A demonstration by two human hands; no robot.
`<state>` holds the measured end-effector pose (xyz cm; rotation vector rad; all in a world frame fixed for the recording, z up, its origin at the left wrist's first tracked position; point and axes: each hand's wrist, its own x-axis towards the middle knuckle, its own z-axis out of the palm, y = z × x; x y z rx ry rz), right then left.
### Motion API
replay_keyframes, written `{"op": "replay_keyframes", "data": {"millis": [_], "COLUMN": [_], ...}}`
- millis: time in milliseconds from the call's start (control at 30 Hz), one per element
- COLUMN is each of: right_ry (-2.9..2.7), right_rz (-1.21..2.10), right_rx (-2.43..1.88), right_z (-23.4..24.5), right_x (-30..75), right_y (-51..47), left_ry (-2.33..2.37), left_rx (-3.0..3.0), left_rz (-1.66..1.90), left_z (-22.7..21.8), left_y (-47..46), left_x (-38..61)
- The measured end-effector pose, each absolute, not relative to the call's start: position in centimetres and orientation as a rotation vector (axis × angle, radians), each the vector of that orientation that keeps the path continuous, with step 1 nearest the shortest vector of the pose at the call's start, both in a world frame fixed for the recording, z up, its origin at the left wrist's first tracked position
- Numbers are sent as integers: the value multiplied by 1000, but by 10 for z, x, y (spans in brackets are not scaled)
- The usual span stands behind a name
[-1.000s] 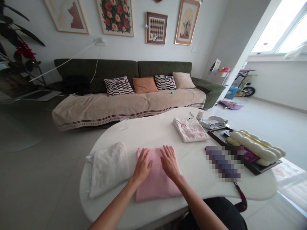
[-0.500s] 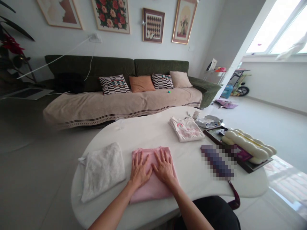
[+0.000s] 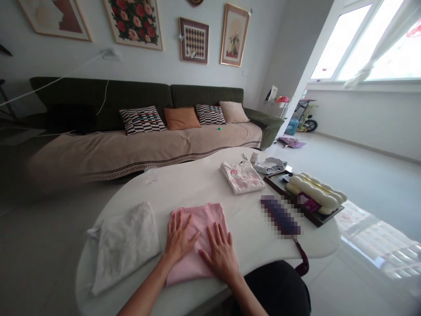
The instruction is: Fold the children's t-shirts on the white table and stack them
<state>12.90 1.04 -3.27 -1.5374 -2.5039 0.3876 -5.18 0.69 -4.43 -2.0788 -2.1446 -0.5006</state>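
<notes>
A folded pink garment lies flat on the white table in front of me. My left hand rests on its left side, palm down with the fingers spread. On its right side lies my right hand, also flat and open, a little nearer to me. To the left of the pink garment is a folded whitish garment, which neither hand touches. Farther off, right of centre, sits a folded white shirt with a pink print.
A dark tray at the table's right bears a cream, puffy-looking case. A pixelated dark item with a strap lies before it. Behind the white shirt is a silvery packet. A green sofa stands beyond the table.
My right hand has slid toward me over the pink garment, while my left hand stays on its left side. The whole view has turned slightly to the right.
</notes>
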Motion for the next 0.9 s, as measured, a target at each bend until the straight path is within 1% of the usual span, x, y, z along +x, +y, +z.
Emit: {"op": "replay_keyframes", "data": {"millis": [133,200,300,367,400,467,567,900], "right_ry": [-2446,-2331,-2020,-1768,-1665,-1597,-1648,-1569], "right_rz": [410,359,146,-3,-25,34,128,298], "right_rx": [-1497,-1531,-1799,-2120,-2270,-2440,-2474,-2503], "right_z": [-41,-39,-34,-29,-28,-25,-27,-34], "right_x": [141,164,231,282,306,342,366,367], "right_y": [3,15,47,70,80,97,112,111], "left_ry": [-2181,-2218,-2239,-2250,-2254,-2257,-2248,-2229], "left_rx": [-2105,-2092,-2081,-2074,-2072,-2072,-2078,-2085], "left_rz": [-427,-394,-386,-402,-412,-434,-463,-438], "left_z": [-41,-41,-44,-45,-45,-45,-46,-46], "left_y": [8,9,10,10,11,11,11,13], "left_x": [-49,-49,-49,-49,-49,-49,-50,-50]}}
